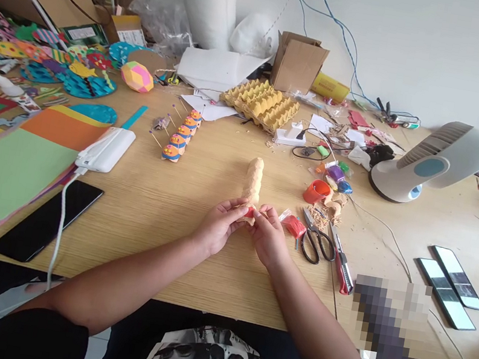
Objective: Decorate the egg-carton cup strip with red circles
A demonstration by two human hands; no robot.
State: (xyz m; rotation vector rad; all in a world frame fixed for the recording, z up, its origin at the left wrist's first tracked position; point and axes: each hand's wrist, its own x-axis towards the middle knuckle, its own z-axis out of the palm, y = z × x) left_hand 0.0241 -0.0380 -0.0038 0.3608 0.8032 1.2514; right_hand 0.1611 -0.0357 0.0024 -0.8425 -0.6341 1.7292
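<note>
A pale strip of egg carton cups [254, 179] lies lengthwise in front of me. At its near end is a flattened patch of red modelling clay [250, 212]. My left hand [222, 222] is closed on the left side of that end, thumb against the clay. From the other side my right hand [270, 237] grips the same end, fingertips at the clay's edge. Right of my hands lies a plastic packet of red clay [293, 225], beside black-handled scissors [317, 241] and a red box cutter [343, 264].
Decorated egg carton caterpillar with pins [179, 139] stands left of centre. Behind are yellow egg trays [261, 105] and a power strip [290, 136]. An orange tape roll [317, 191], a white fan [435, 163] and phones [445, 293] sit right; a power bank [109, 148] lies left.
</note>
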